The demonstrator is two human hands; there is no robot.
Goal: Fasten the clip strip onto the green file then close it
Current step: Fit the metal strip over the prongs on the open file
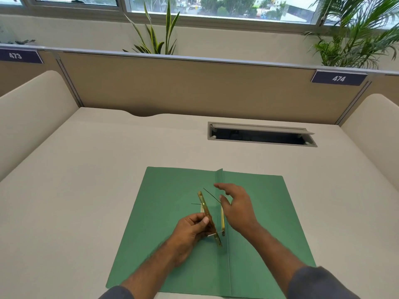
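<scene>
The green file lies open and flat on the desk, its centre fold standing up as a narrow ridge. My left hand pinches a brass clip strip and holds it tilted over the left half, close to the fold. A second brass bar sits along the fold, with thin metal prongs sticking up beside it. My right hand hovers just right of the fold with fingers spread and nothing in it; the thumb is near a prong.
The pale desk is walled by beige partitions on three sides. An open cable slot lies at the back right. Potted plants stand behind the rear partition.
</scene>
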